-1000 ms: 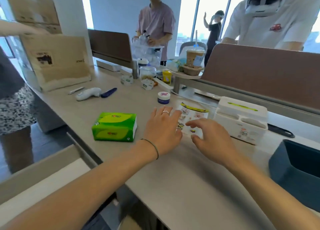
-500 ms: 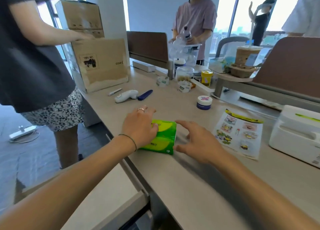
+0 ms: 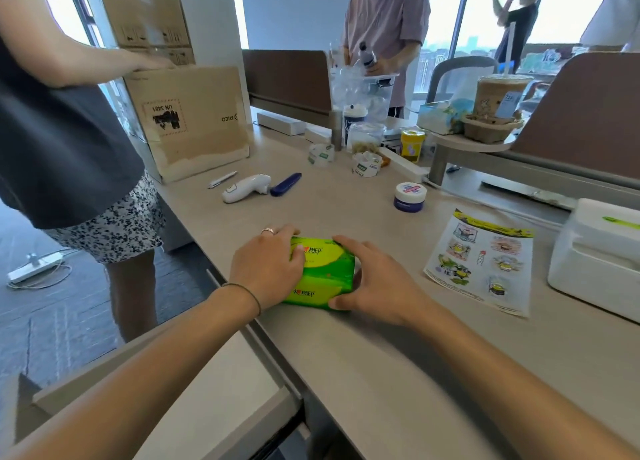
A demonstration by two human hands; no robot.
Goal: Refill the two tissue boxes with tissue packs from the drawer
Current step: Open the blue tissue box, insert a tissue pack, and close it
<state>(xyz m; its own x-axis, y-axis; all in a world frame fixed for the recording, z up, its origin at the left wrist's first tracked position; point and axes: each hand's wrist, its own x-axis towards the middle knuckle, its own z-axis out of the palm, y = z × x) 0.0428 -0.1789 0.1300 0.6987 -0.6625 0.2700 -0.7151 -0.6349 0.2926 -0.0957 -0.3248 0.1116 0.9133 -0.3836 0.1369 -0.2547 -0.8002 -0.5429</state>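
Observation:
A green tissue pack (image 3: 323, 272) lies on the beige desk (image 3: 398, 373) near its front edge. My left hand (image 3: 266, 269) grips the pack's left end, fingers curled over its top. My right hand (image 3: 375, 283) holds its right end, thumb at the front and fingers along the far side. A white tissue box (image 3: 597, 255) stands at the right edge of the view, apart from both hands. The open drawer (image 3: 221, 400) sits below the desk at the lower left; its inside looks pale and I cannot tell what it holds.
A sticker sheet (image 3: 479, 260) lies between the pack and the white box. Behind are a blue-lidded jar (image 3: 409, 197), a white handheld device (image 3: 246, 187), a blue pen case (image 3: 285, 184), tape rolls (image 3: 321, 153) and cardboard boxes (image 3: 188, 118). A person (image 3: 62, 120) stands at the desk's left.
Both hands moved left from the sticker sheet to the green pack and closed on its two ends. The view swung left, so the white box sits at the right edge.

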